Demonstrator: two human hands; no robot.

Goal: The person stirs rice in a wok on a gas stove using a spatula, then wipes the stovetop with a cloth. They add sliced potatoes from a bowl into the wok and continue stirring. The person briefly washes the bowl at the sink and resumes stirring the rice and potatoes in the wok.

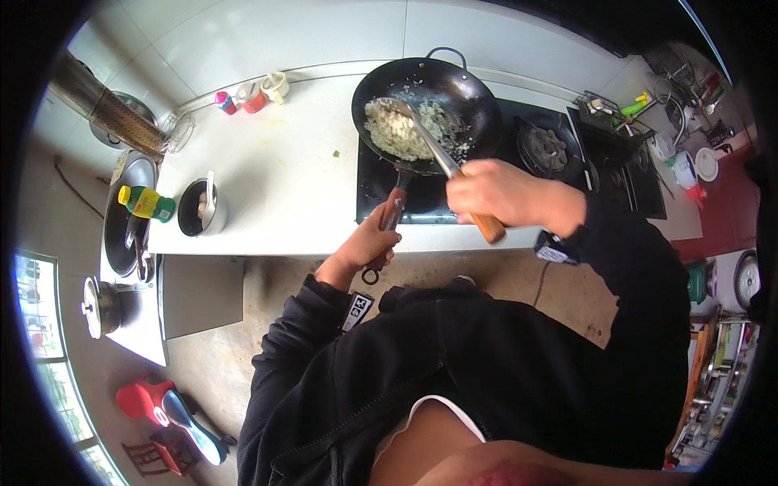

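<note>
A dark wok (pixel 478 101) sits over the left part of the black cooktop (pixel 377 188), with white rice (pixel 397 138) spread on its left side and bottom. My left hand (pixel 365 243) is wrapped round the wok's wooden handle (pixel 394 208). In my right hand (pixel 506 194) is a metal spatula (pixel 435 142) with a wooden grip, held at a slant over the wok's near rim. The spatula's head rests among the rice at the wok's left, its edge partly covered by grains. Loose grains stick to the wok's far wall.
Left on the white counter (pixel 267 186) stands a white pot (pixel 215 219) with a spoon in it. A green bottle with a yellow cap (pixel 147 203) is beside the sink (pixel 118 243). Small jars (pixel 251 98) line the back wall. A second burner (pixel 551 148) lies right of the wok.
</note>
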